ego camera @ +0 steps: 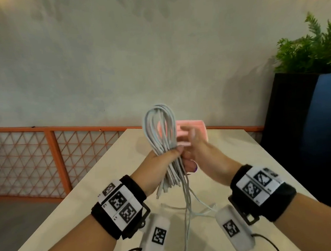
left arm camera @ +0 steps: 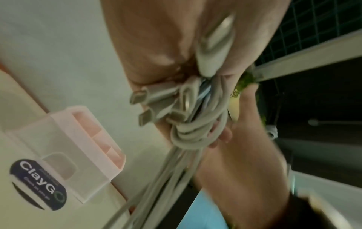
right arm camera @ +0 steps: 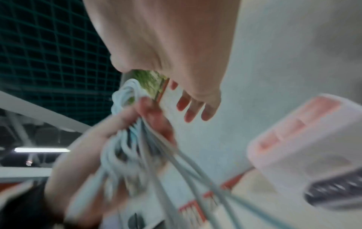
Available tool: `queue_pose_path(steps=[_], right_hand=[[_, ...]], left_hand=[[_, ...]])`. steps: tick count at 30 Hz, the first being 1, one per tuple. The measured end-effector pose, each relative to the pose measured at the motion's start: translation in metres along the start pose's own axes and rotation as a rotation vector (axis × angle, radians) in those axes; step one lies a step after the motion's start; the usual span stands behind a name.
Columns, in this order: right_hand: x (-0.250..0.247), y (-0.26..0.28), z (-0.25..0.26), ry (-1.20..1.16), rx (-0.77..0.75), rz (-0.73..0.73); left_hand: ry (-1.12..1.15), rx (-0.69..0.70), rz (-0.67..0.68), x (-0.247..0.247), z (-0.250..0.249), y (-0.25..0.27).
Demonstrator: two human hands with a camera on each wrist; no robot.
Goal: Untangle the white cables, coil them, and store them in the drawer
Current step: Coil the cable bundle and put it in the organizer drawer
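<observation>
— Where does the head view look from?
— Above, down past my wrists at the table [ego camera: 109, 179].
— And the wrists?
— Close, along each palm; both share the cables [left arm camera: 197, 131] and pink box [right arm camera: 305, 139].

A grey wall [ego camera: 118, 60] stands behind the pale counter [ego camera: 98, 180]; orange fence [ego camera: 37, 158] left, green plant [ego camera: 311, 52] right.

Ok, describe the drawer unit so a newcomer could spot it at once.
Start at the pale table and follow it to its far edge by the grey wall. There, just behind the bundle of white cables in the left hand, stands the drawer unit. It is the only pink thing there, with open compartments on top.
</observation>
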State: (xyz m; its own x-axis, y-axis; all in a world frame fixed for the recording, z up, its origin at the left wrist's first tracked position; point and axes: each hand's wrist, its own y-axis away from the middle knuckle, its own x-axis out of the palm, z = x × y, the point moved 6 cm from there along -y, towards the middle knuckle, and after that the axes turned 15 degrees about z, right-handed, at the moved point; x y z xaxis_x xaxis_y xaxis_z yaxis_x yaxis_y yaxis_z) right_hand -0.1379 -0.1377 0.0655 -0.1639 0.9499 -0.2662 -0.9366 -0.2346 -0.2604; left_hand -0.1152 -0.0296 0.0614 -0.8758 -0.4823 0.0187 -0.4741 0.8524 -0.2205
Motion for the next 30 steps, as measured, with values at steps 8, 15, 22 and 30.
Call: queue_pose_path(steps=[8,15,22,30], right_hand=[[0.036,0.021,-0.067,-0.001,0.218,0.206],[0.015,0.002,-0.062,0.264,0.272,0.107],[0.031,0.015,-0.09,0.514,0.375,0.248],[0.034,0.038,-0.072,0.968,0.449,0.519]], left_hand=[[0.204,0.109,-0.042,-0.019,-0.019,-0.003],[0.334,0.132,-0.046,-0.021,-0.023,-0.001],[0.39,0.254,-0.308,-0.042,-0.038,0.001],[-0.301,0.183,-0.525,-0.072,-0.027,0.014]])
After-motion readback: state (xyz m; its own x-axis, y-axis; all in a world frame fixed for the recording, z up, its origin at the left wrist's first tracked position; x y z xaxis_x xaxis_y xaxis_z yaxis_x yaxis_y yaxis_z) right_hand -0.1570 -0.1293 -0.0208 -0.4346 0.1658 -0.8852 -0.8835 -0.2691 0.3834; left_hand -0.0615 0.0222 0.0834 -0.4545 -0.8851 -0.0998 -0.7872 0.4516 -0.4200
